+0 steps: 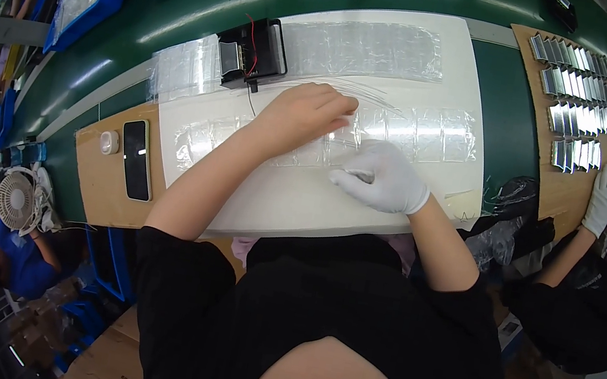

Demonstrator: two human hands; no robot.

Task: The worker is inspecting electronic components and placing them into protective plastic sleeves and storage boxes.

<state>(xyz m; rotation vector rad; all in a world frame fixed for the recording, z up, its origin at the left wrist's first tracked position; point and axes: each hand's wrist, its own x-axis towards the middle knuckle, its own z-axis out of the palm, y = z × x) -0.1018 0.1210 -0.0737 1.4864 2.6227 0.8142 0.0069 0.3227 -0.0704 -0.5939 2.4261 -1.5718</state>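
My bare left hand [303,119] is over the middle of a white board, its fingers curled in; whatever they hold, if anything, is too small to make out. Close to its right, my right hand [384,179], in a white glove, has thumb and fingers bent together in a pinch. Nothing I can name shows between them. Beneath and beside both hands runs a row of clear plastic pieces [433,135]. Several thin pale strands [372,92] fan out past my left fingers. A black device [252,52] with a red wire stands just beyond my left hand.
Another clear plastic row [367,48] lies along the far side of the white board [269,200]. At left, a phone [137,160] and a small white roll [110,142] rest on brown board. Rows of shiny metal parts [585,116] lie at right, near a co-worker's gloved hand [603,199].
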